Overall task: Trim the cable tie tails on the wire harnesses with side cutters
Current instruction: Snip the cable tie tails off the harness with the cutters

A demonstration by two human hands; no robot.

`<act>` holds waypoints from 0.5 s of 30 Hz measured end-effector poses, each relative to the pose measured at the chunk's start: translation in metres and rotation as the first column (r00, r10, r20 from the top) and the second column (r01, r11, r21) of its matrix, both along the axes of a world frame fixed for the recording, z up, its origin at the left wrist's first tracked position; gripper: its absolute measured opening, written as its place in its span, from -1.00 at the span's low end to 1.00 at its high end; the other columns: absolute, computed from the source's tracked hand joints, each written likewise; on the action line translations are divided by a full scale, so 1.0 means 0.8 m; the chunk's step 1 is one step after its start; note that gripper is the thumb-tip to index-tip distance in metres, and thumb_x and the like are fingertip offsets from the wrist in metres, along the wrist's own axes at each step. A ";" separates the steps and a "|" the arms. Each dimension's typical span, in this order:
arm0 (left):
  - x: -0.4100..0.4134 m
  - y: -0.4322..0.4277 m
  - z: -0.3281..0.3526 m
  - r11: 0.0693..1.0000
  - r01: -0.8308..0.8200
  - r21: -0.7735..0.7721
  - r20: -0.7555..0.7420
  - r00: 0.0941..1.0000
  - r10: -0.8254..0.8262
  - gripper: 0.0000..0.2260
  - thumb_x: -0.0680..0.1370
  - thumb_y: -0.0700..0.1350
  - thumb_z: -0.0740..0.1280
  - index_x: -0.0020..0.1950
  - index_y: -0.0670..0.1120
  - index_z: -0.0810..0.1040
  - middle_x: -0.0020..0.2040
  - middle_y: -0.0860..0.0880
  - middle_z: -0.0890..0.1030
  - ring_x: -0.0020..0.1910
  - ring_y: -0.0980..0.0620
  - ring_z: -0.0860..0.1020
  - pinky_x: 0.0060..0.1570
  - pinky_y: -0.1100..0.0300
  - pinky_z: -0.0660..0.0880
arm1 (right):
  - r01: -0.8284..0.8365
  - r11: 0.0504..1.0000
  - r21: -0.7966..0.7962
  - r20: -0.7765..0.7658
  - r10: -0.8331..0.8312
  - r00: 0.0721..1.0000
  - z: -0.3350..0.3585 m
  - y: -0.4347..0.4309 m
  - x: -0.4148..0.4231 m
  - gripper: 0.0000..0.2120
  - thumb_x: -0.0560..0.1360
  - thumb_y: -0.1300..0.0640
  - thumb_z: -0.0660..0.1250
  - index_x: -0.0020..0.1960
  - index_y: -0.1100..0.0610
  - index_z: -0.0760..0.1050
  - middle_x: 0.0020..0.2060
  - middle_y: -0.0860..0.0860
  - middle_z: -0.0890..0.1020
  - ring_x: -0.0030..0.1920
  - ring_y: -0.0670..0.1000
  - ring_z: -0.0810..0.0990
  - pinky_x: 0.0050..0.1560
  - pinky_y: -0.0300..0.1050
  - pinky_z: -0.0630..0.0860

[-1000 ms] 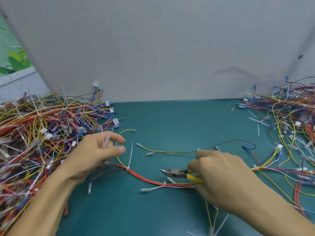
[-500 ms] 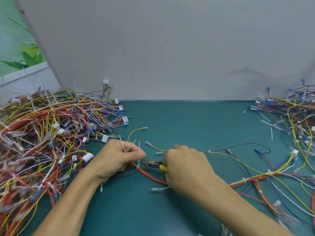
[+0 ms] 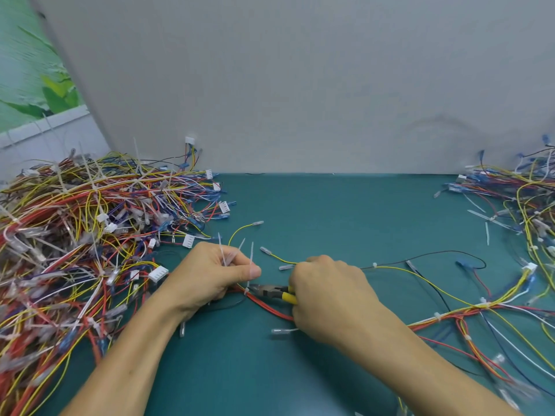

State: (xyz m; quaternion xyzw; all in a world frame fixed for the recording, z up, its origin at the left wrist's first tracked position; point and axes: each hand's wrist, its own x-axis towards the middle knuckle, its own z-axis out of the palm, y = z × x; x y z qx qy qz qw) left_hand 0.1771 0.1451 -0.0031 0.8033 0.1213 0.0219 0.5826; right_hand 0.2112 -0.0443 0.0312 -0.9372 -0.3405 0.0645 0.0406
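Observation:
One wire harness [image 3: 271, 310] of red, yellow and black wires lies across the green mat in front of me. My left hand [image 3: 210, 277] pinches a white cable tie tail [image 3: 251, 259] that stands up from the red wires, and several cut tails stick out between its fingers. My right hand [image 3: 329, 295] grips the yellow-handled side cutters [image 3: 270, 291]. Their grey jaws point left and sit at the base of that tail, right at the tie head on the red wires.
A big heap of untrimmed harnesses [image 3: 78, 244] with white connectors fills the left of the green mat [image 3: 345, 217]. Another heap of harnesses [image 3: 528, 217] lies at the right edge. A grey wall panel [image 3: 300, 85] stands at the back.
My right hand has carried the cutters left along the red wires to the tie by my left hand. My left hand has taken hold of the upright tail. The view has shifted left.

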 end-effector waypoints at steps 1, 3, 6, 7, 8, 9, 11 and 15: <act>0.001 0.000 0.000 1.000 -0.002 0.011 -0.003 1.000 0.002 -0.85 0.42 -0.17 0.49 -0.36 -0.05 0.65 -0.56 -0.02 0.33 -0.57 0.07 0.16 -0.52 0.28 0.04 | 0.000 1.000 -0.002 0.001 0.000 1.000 0.000 0.001 -0.001 -0.68 0.51 0.09 0.23 -0.34 0.07 0.19 -0.27 0.04 0.34 -0.26 0.16 0.38 -0.24 -0.10 0.27; 0.000 0.000 0.000 1.000 0.000 0.019 0.000 1.000 0.000 -0.83 0.42 -0.17 0.48 -0.38 -0.05 0.64 -0.56 -0.01 0.32 -0.57 0.07 0.16 -0.53 0.27 0.03 | -0.004 1.000 -0.005 0.003 0.004 1.000 0.000 0.004 -0.001 -0.69 0.50 0.12 0.24 -0.35 0.06 0.18 -0.31 0.02 0.30 -0.29 0.14 0.36 -0.28 -0.11 0.25; 0.000 0.000 -0.001 1.000 -0.005 -0.006 0.009 1.000 0.005 -0.82 0.41 -0.17 0.48 -0.40 -0.05 0.63 -0.55 -0.04 0.30 -0.55 0.07 0.16 -0.50 0.23 0.01 | -0.010 1.000 -0.014 0.019 0.010 1.000 0.000 0.006 -0.002 -0.71 0.47 0.19 0.23 -0.34 0.08 0.18 -0.33 0.02 0.29 -0.40 0.05 0.29 -0.41 -0.16 0.15; 0.000 0.000 -0.002 1.000 -0.011 -0.011 0.011 1.000 0.011 -0.82 0.41 -0.17 0.48 -0.40 -0.05 0.62 -0.55 -0.05 0.29 -0.55 0.07 0.16 -0.49 0.22 0.00 | -0.012 1.000 -0.020 0.021 0.012 1.000 0.000 0.007 -0.002 -0.71 0.48 0.20 0.23 -0.34 0.09 0.18 -0.33 0.02 0.28 -0.42 0.03 0.25 -0.43 -0.17 0.12; 0.001 -0.001 -0.003 1.000 -0.017 -0.014 0.015 1.000 0.017 -0.81 0.41 -0.18 0.48 -0.41 -0.05 0.62 -0.55 -0.05 0.29 -0.55 0.08 0.16 -0.50 0.22 0.00 | -0.015 1.000 -0.026 0.021 0.016 1.000 0.000 0.007 -0.002 -0.70 0.49 0.21 0.23 -0.34 0.09 0.18 -0.33 0.02 0.27 -0.43 0.01 0.23 -0.44 -0.17 0.11; 0.001 -0.001 -0.003 1.000 -0.023 -0.015 0.021 1.000 0.023 -0.80 0.41 -0.19 0.47 -0.42 -0.05 0.61 -0.55 -0.05 0.29 -0.56 0.08 0.16 -0.51 0.24 0.01 | -0.018 0.999 -0.030 0.015 0.019 1.000 0.000 0.007 -0.002 -0.70 0.49 0.22 0.23 -0.34 0.10 0.18 -0.33 0.02 0.27 -0.43 0.01 0.22 -0.45 -0.17 0.11; 0.002 -0.002 -0.004 0.999 -0.033 -0.020 0.036 0.999 0.033 -0.78 0.42 -0.22 0.47 -0.43 -0.09 0.59 -0.57 -0.02 0.29 -0.59 0.08 0.16 -0.54 0.31 0.02 | -0.025 0.999 -0.030 -0.007 0.025 1.000 0.001 0.007 -0.002 -0.71 0.49 0.24 0.22 -0.33 0.11 0.18 -0.32 0.03 0.26 -0.43 0.02 0.23 -0.46 -0.16 0.12; 0.003 -0.005 -0.006 0.998 -0.054 -0.035 0.074 0.996 0.056 -0.75 0.42 -0.27 0.45 -0.42 -0.13 0.49 -0.61 0.08 0.32 -0.62 0.15 0.16 -0.61 0.37 0.09 | -0.055 0.998 -0.031 -0.004 0.055 0.998 -0.001 0.006 -0.006 -0.68 0.51 0.23 0.23 -0.32 0.10 0.15 -0.33 0.03 0.23 -0.37 0.09 0.26 -0.43 -0.12 0.13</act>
